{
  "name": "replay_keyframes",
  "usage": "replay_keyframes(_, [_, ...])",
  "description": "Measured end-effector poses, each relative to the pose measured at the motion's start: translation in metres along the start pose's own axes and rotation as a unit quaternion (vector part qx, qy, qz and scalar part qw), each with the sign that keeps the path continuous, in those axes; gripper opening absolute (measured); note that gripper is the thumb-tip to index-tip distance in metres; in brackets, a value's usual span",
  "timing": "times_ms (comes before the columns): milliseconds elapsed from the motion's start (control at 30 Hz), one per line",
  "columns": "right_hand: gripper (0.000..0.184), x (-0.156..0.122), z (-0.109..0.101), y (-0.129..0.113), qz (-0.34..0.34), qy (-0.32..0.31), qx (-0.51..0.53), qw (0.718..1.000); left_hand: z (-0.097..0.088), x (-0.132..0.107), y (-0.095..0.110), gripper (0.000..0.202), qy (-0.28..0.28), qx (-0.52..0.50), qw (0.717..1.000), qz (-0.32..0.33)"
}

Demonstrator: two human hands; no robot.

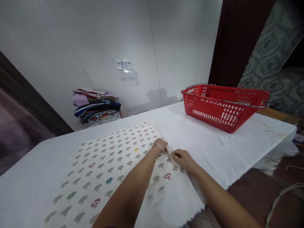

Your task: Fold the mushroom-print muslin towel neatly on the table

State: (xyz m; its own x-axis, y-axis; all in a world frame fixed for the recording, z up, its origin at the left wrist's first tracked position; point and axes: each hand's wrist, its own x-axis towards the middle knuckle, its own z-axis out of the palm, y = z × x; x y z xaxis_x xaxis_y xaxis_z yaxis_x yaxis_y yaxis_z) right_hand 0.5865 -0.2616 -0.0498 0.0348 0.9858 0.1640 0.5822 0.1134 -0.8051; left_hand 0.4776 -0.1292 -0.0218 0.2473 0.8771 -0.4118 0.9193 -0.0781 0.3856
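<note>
Pinching the right-hand edge of a white mushroom-print cloth in the head view, the left hand and right hand are both closed on the fabric, near each other but apart. The cloth lies mostly flat across the near middle of the counter; only the edge between the hands is raised and gathered, so the handling looks to be at an early stage, with most of the fabric spread out, not folded over. White sheeting covers the counter, and a red plastic shopping basket stands toward its far right. Beyond the far edge, a stack of folded textiles sits against the pale panelled wall, which carries a handwritten "45-50" notice. Brown floor shows at the lower right.
</note>
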Motion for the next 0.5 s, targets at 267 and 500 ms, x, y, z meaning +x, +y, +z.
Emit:
replay_keyframes(267, [0.026, 0.004, -0.001, 0.006, 0.045, 0.047, 0.025, 0.998, -0.007, -0.006, -0.011, 0.032, -0.003, -0.032, 0.999, -0.016])
replay_keyframes(500, [0.021, 0.006, -0.001, 0.011, 0.1, 0.044, -0.044, 0.993, -0.001, -0.009, -0.002, 0.022, 0.006, -0.023, 1.0, 0.005])
